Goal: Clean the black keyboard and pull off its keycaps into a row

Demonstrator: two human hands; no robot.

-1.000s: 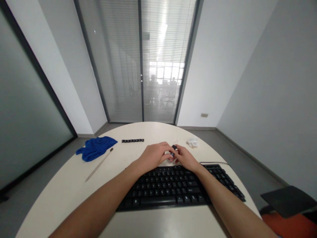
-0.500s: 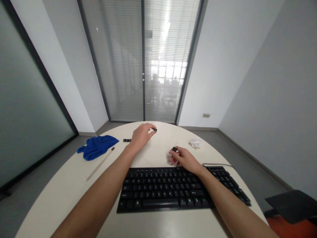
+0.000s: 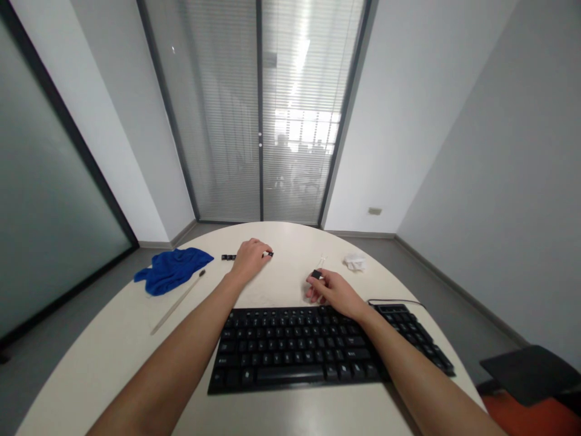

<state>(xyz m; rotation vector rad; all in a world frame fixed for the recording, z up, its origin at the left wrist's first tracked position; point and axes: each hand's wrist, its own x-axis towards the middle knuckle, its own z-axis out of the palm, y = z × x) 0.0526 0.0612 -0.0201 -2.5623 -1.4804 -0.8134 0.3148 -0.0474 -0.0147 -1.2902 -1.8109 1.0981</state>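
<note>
My left hand [image 3: 249, 259] is lowered to the far part of the table, its thumb and fingertips pinched on a small black keycap [image 3: 270, 254]. Left of that hand, several black keycaps [image 3: 229, 257] lie in a short row, which the hand partly hides. My right hand [image 3: 330, 289] hovers over the upper edge of the black keyboard [image 3: 290, 351]. Between its thumb and fingers is a small black square piece [image 3: 316, 274], whose kind I cannot make out. Thin white sticks [image 3: 322, 261] lie just beyond that hand.
A blue cloth [image 3: 175, 270] and a thin brush [image 3: 179, 301] lie on the left of the round white table [image 3: 113, 339]. Crumpled white tissue [image 3: 354, 261] rests at the far right. The keyboard cable [image 3: 394, 300] runs along the right; a chair [image 3: 531, 375] stands beyond the edge.
My left hand has come down and nearer with the keycap, closer to the row. My right hand keeps its grip in nearly the same place. The view has shifted slightly.
</note>
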